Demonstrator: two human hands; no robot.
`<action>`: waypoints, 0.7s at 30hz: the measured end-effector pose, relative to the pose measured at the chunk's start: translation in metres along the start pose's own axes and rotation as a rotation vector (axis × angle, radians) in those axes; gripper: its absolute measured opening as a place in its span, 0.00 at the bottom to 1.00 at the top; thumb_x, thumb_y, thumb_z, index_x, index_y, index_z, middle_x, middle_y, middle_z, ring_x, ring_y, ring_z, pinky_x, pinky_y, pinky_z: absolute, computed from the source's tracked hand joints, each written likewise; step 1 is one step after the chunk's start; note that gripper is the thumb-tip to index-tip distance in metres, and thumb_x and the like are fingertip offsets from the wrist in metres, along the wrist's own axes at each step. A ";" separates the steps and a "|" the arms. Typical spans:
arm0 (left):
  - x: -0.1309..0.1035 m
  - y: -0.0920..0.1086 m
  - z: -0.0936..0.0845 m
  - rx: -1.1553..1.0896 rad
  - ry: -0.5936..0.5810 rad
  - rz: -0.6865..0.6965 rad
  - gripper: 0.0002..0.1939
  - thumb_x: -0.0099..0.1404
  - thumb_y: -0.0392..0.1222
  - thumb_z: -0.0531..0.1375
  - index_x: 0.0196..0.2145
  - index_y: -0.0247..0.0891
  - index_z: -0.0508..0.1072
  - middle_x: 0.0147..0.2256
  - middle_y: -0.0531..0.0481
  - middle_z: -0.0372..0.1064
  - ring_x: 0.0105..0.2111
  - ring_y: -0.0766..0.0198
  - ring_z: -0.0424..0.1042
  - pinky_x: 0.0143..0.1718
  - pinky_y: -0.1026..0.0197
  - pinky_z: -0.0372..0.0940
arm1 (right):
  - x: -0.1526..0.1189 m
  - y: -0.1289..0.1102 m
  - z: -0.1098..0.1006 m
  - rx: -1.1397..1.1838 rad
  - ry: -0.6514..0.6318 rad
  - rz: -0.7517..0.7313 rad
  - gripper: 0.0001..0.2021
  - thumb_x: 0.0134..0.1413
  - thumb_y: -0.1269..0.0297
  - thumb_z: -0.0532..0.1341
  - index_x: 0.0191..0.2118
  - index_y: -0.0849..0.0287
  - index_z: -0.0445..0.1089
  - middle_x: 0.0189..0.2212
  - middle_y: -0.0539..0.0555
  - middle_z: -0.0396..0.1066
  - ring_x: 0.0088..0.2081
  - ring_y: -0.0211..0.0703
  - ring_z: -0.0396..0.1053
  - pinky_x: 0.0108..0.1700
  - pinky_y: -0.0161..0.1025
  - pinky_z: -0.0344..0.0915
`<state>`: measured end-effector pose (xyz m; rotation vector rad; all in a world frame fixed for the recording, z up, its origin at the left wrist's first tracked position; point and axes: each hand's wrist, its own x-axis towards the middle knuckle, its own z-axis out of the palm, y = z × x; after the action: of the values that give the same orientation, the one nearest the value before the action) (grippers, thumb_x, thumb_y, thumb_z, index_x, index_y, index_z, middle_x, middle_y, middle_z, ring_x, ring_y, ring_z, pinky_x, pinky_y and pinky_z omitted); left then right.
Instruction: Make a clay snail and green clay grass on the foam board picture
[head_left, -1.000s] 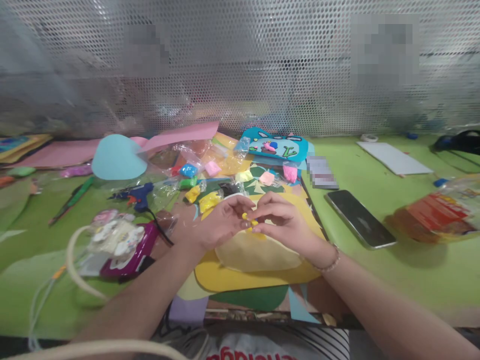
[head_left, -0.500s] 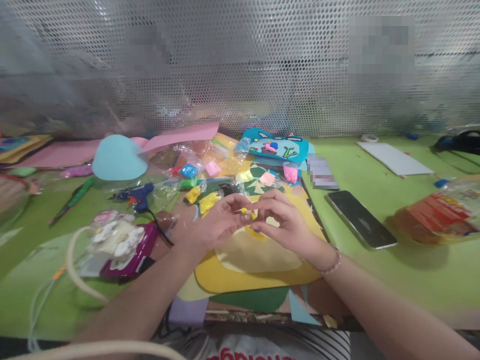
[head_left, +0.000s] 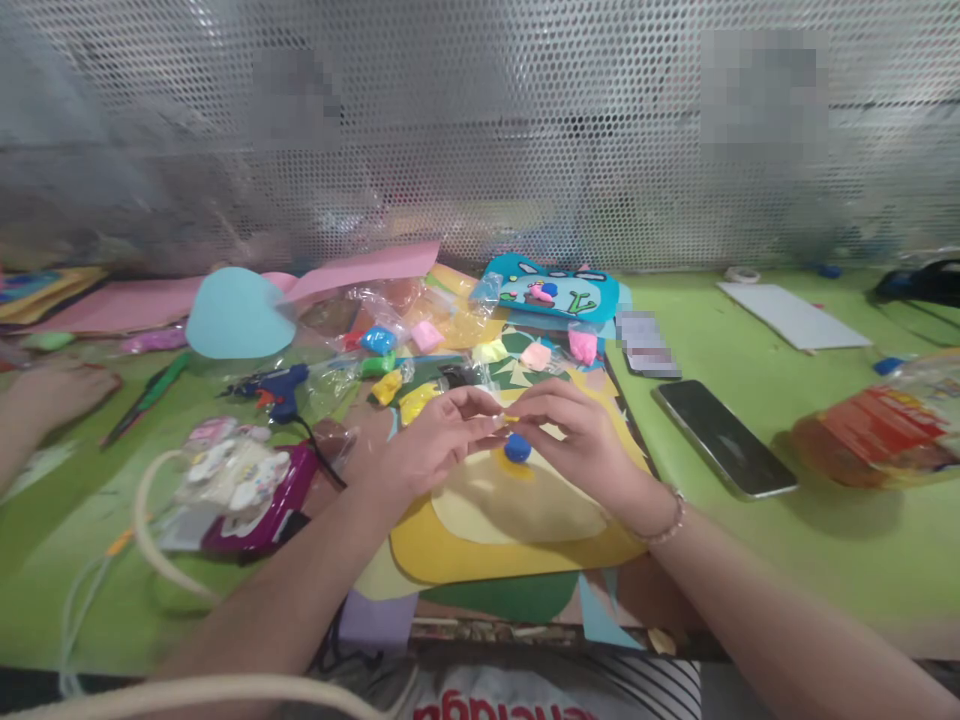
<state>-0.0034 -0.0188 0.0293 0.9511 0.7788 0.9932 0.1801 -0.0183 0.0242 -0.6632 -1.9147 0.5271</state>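
Ctr frame: R hand (head_left: 583, 438) pinched thin yellow clay bit (head_left: 511, 418), fingertips nearly tog.; L hand (head_left: 429, 445) at its end, hold unclear. Smooth rnd blue ball (head_left: 517, 448) showed just below, over flat cream sheet (head_left: 487, 512).

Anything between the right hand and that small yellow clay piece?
Nothing visible: the right hand and left hand both pinch the yellow clay piece. The blue clay ball shows below it, not between.

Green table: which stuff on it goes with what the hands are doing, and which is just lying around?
Seems in use:
yellow bit at the fingers
blue ball
yellow card
yellow packets, probably

Seems just lying about:
phone
red-labelled package
blue glue gun
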 end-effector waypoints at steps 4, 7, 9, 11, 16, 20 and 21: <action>0.002 -0.001 -0.001 0.045 0.038 0.019 0.14 0.45 0.39 0.71 0.29 0.35 0.72 0.29 0.56 0.68 0.31 0.70 0.71 0.38 0.62 0.68 | 0.002 0.001 0.001 0.081 -0.001 0.079 0.06 0.57 0.71 0.60 0.37 0.55 0.73 0.36 0.54 0.72 0.37 0.40 0.71 0.35 0.37 0.70; 0.003 -0.002 -0.004 0.130 0.051 0.038 0.14 0.46 0.40 0.71 0.29 0.36 0.72 0.29 0.55 0.69 0.30 0.69 0.71 0.38 0.62 0.67 | 0.002 0.002 0.002 0.099 -0.024 0.150 0.04 0.55 0.69 0.61 0.36 0.56 0.73 0.34 0.54 0.73 0.35 0.39 0.71 0.33 0.36 0.70; 0.004 -0.002 -0.006 0.251 0.067 0.053 0.12 0.48 0.41 0.69 0.30 0.36 0.73 0.28 0.54 0.70 0.30 0.68 0.71 0.38 0.61 0.67 | 0.001 0.004 0.002 0.091 -0.041 0.202 0.04 0.54 0.69 0.61 0.36 0.57 0.73 0.32 0.53 0.73 0.32 0.38 0.71 0.31 0.35 0.69; 0.004 -0.001 -0.009 0.424 0.086 0.058 0.11 0.50 0.43 0.68 0.30 0.37 0.73 0.28 0.53 0.71 0.30 0.66 0.71 0.37 0.60 0.66 | 0.001 0.006 0.003 0.070 -0.062 0.249 0.04 0.53 0.69 0.62 0.36 0.57 0.73 0.30 0.52 0.73 0.30 0.37 0.71 0.30 0.34 0.68; 0.004 0.000 -0.013 0.806 0.075 0.018 0.11 0.52 0.46 0.65 0.32 0.37 0.74 0.29 0.49 0.73 0.30 0.62 0.71 0.32 0.60 0.64 | -0.002 0.013 0.005 -0.059 -0.223 0.314 0.08 0.50 0.76 0.60 0.33 0.57 0.74 0.29 0.51 0.73 0.30 0.37 0.70 0.32 0.34 0.67; 0.005 -0.002 -0.013 0.887 0.017 -0.046 0.11 0.49 0.43 0.64 0.31 0.37 0.73 0.31 0.48 0.73 0.31 0.61 0.72 0.29 0.62 0.64 | -0.003 0.015 0.006 -0.128 -0.306 0.316 0.11 0.48 0.79 0.59 0.32 0.57 0.74 0.30 0.51 0.74 0.31 0.38 0.70 0.33 0.35 0.66; 0.005 -0.002 -0.013 0.896 0.003 -0.065 0.11 0.48 0.41 0.64 0.31 0.37 0.72 0.31 0.48 0.73 0.31 0.61 0.72 0.29 0.62 0.64 | -0.003 0.015 0.007 -0.145 -0.323 0.309 0.11 0.47 0.80 0.59 0.32 0.58 0.74 0.29 0.51 0.74 0.30 0.37 0.69 0.32 0.34 0.65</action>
<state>-0.0126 -0.0112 0.0220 1.6676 1.2864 0.5631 0.1785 -0.0099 0.0102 -1.0290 -2.1797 0.7293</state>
